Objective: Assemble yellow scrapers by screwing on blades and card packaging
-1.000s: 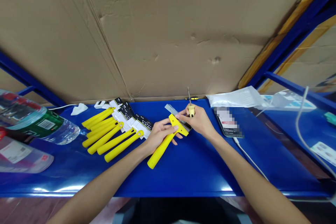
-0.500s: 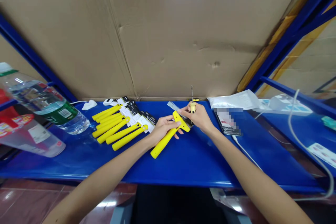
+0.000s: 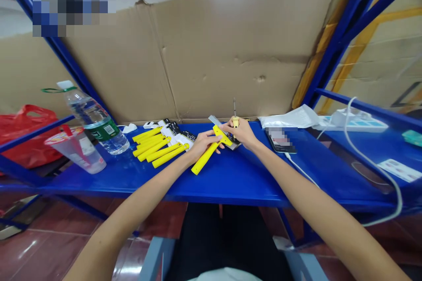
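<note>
My left hand [image 3: 203, 144] is closed around the neck of a yellow scraper [image 3: 207, 158], its handle slanting down toward the front edge of the table. A flat metal blade [image 3: 216, 120] lies along the scraper's head and sticks out at its upper left. In my right hand [image 3: 244, 133] is a screwdriver [image 3: 235, 120] with a pale yellow handle, its shaft pointing up. The right fingertips also touch the blade near the scraper's head. To the left, several other yellow scrapers [image 3: 160, 147] lie in a row, their far ends covered by black-and-white cards [image 3: 174, 131].
At left stand a water bottle [image 3: 107, 129] and a plastic cup [image 3: 85, 153], with a red bag [image 3: 29, 134] beyond. A phone [image 3: 281, 140] on a white cable [image 3: 303, 172] and a white plastic packet [image 3: 288, 116] lie right. Cardboard [image 3: 224, 52] backs the blue table [image 3: 227, 186].
The head view has tilted and pulled back, so more of the room and floor shows. Both hands keep their hold on the scraper and screwdriver, with little movement between them.
</note>
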A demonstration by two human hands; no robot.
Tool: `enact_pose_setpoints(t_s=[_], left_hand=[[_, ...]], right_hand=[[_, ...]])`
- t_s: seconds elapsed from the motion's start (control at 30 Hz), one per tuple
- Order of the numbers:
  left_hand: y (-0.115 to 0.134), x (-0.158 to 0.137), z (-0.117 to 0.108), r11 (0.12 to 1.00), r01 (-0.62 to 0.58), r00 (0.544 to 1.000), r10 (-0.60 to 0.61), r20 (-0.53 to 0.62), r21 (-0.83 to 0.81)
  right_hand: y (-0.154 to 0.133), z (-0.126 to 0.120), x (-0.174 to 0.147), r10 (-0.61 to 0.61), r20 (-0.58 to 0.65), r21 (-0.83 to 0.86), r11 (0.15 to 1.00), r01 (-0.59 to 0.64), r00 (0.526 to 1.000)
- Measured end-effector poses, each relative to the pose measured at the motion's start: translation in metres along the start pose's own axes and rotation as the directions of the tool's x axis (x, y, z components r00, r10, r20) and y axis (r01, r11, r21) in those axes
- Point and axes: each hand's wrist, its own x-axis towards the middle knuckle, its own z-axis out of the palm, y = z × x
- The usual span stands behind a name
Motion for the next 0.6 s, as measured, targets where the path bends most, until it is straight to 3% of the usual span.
enact_pose_setpoints(t_s=[0.27,0.6], left_hand=[[0.003,0.003,-0.004,0.999,-0.039,0.998,0.039,-0.042,0.008],[0.010,0.005,-0.008,0.998,-0.064,0.996,0.064,-0.054,0.001]], right_hand=[[-0.002,0.000,0.002,-0.036,0.042,0.104,0.994,0.031,0.998],[-0.009,-0.001,0.001,-0.066,0.075,0.116,0.992,0.057,0.995]])
